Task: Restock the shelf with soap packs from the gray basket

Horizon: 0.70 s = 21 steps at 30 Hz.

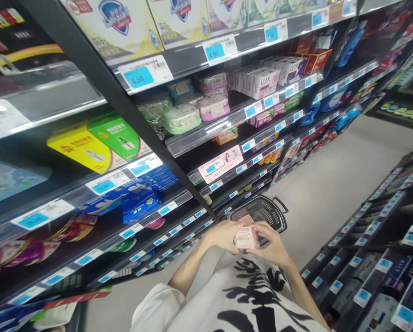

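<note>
A small pink pack (246,238), which looks like boxed soap, is held in front of my shirt at the lower middle. My left hand (222,235) grips it from the left side, its fingertips partly hidden behind the pack. From the right, my right hand (272,245) has curled fingers over the top edge and the thumb along the lower edge. Just beyond my hands is a black shopping basket (278,216) with a pinkish item inside; part of the basket is hidden by my hands and the shelf edge.
Shelves stand close on the left, with Safeguard boxes (121,27), LUX boxes (266,83), plastic-wrapped soap cases (182,118) and yellow and green boxes (85,150). Another shelf unit (358,258) lines the right. A grey floor aisle (331,161) runs between them.
</note>
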Motion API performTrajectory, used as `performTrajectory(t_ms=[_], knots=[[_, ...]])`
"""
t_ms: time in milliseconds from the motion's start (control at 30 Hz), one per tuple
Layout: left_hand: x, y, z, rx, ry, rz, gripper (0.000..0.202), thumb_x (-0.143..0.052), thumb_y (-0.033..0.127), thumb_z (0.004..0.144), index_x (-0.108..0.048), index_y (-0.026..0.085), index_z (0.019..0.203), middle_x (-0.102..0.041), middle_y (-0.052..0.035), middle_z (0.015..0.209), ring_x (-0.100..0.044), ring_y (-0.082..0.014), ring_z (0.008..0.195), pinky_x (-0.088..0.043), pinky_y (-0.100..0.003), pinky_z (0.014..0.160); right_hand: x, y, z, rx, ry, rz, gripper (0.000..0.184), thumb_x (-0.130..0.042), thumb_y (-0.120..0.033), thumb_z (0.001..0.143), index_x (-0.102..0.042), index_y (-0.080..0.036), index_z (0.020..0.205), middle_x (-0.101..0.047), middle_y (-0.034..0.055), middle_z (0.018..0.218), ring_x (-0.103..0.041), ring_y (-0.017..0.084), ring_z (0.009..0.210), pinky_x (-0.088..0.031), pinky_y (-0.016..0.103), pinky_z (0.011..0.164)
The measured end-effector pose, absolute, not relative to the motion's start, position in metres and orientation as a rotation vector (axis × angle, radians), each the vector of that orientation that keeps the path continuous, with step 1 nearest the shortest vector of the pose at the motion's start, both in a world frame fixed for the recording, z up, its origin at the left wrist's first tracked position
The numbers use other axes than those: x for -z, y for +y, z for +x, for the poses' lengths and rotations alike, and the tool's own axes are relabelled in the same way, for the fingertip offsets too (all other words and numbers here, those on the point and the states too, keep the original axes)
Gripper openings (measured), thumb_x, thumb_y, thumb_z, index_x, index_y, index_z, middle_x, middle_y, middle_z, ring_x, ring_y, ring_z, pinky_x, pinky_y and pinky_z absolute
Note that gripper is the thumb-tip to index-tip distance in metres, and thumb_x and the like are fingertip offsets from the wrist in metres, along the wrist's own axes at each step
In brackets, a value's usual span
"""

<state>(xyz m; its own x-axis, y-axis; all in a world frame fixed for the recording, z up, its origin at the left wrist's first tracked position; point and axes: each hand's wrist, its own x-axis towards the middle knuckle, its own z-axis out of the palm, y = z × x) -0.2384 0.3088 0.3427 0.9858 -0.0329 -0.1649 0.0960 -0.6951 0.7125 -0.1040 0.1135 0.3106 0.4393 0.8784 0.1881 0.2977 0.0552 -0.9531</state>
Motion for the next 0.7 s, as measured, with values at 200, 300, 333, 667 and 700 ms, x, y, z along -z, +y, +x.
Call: performTrajectory(t_ms=[200,300,333,667,700], knots=[[-0.367,0.324,-0.218,0.236,-0.036,2.633,0.064,-0.078,0.035,0.068,-0.059,0.025,0.128,-0.072,-0.0091,0.111,-0.07,-0.0313,0.096,-0.046,-0.034,0.074,-0.306,0.121,-0.108,-0.496,-0.964,-1.463,0.053,-0.088,-0.037,0.076,-0.072,-0.025,0.124,-0.063,0.0125,0.134,-0.065,0.029,0.12,-0.062,0.045,0.099],[-0.394,0.351,-0.207,0.199,0.007,2.863,0.039,-0.069,0.03,0.077,-0.063,0.021,0.115,-0.071,-0.0113,0.104,-0.068,-0.0306,0.096,-0.044,-0.037,0.078,-0.304,0.126,-0.106,-0.414,-0.915,-1.485,0.031,-0.072,-0.037,0.091,-0.073,-0.024,0.12,-0.063,0.0128,0.135,-0.064,0.028,0.123,-0.059,0.048,0.103],[-0.405,0.361,-0.203,0.167,0.056,2.926,0.038,-0.068,0.028,0.078,-0.063,0.02,0.115,-0.07,-0.0122,0.105,-0.067,-0.0311,0.098,-0.044,-0.038,0.08,-0.302,0.126,-0.104,-0.395,-0.897,-1.503,0.026,-0.067,-0.037,0.095,-0.074,-0.024,0.116,-0.066,0.0126,0.131,-0.065,0.028,0.121,-0.059,0.048,0.102],[-0.473,0.455,-0.174,-0.398,1.069,2.983,0.067,-0.066,0.026,0.085,-0.044,0.022,0.148,-0.058,-0.0149,0.141,-0.056,-0.0352,0.126,-0.041,-0.044,0.107,-0.269,0.113,-0.097,-0.502,-0.723,-1.618,0.036,-0.068,-0.054,0.09,-0.076,-0.019,0.095,-0.077,0.0099,0.095,-0.073,0.025,0.087,-0.062,0.037,0.078],[-0.473,0.463,-0.173,-0.404,1.139,2.944,0.072,-0.068,0.028,0.084,-0.042,0.022,0.15,-0.055,-0.0157,0.145,-0.054,-0.0366,0.13,-0.04,-0.045,0.11,-0.268,0.112,-0.097,-0.511,-0.723,-1.614,0.036,-0.068,-0.055,0.09,-0.076,-0.019,0.095,-0.077,0.0097,0.094,-0.073,0.025,0.085,-0.062,0.037,0.077]])
